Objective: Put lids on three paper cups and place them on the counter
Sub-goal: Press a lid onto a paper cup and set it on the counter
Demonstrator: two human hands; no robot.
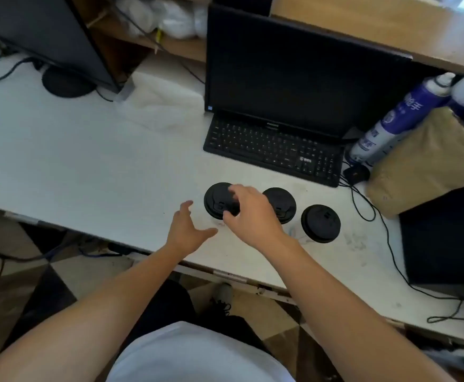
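Seemingly the task is close to finished: three paper cups, each under a black lid, are lined up on the white counter (87, 172) at the centre of the frame. The left cup (216, 200) is grasped at its lid by the right hand (248, 209), perhaps being pressed shut. The left hand (188, 230) is held spread and empty beside it. The middle cup (283, 204) and right cup (320, 223) stand untouched.

Left of the three lidded cups (320, 223) the counter (87, 172) lies bare and open. Just beyond them the keyboard (273, 150) and monitor (294, 78) block the far side; spray cans (390, 122), a brown bag (429, 161) and cables (385, 232) crowd the right.
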